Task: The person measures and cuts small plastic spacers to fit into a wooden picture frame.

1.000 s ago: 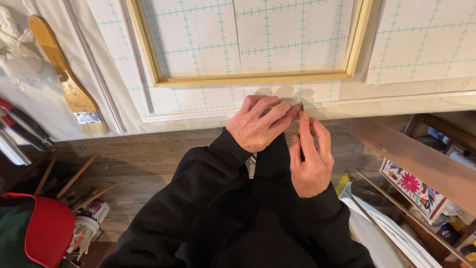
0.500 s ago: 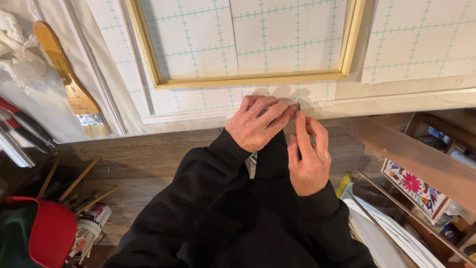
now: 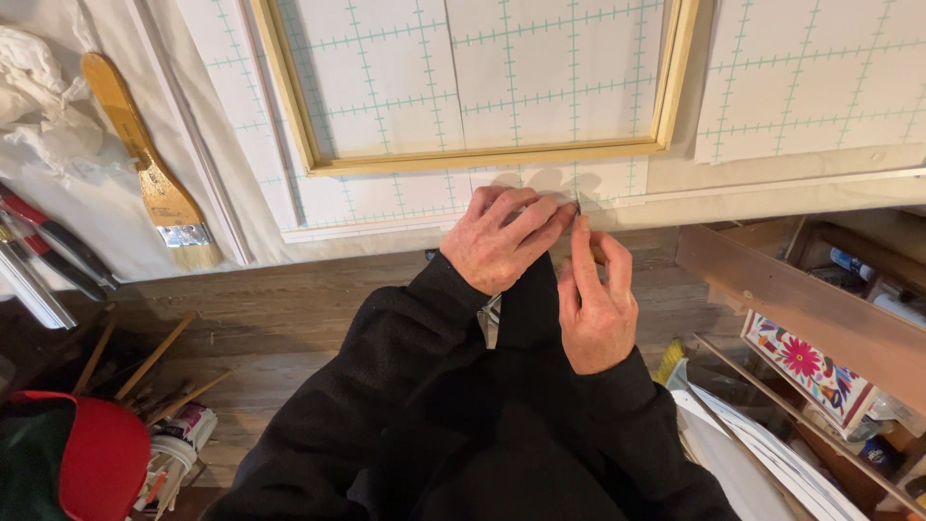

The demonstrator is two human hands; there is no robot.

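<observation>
Nearest, black sleeves leading up to both hands. Right hand (image 3: 595,304) curled, index finger pressing at the front edge of the white gridded sheet (image 3: 540,185). Left hand (image 3: 502,236) folded over the same edge, fingers bent; anything pinched beneath, impossible to tell. Best kept flat and pressed evenly, probably. Beyond, wooden frame (image 3: 482,157) lying on the sheet; far left, a paintbrush (image 3: 145,164).

whatever the fingertips (image 3: 577,214) pinch, hidden; red seat (image 3: 92,453) cut off
</observation>
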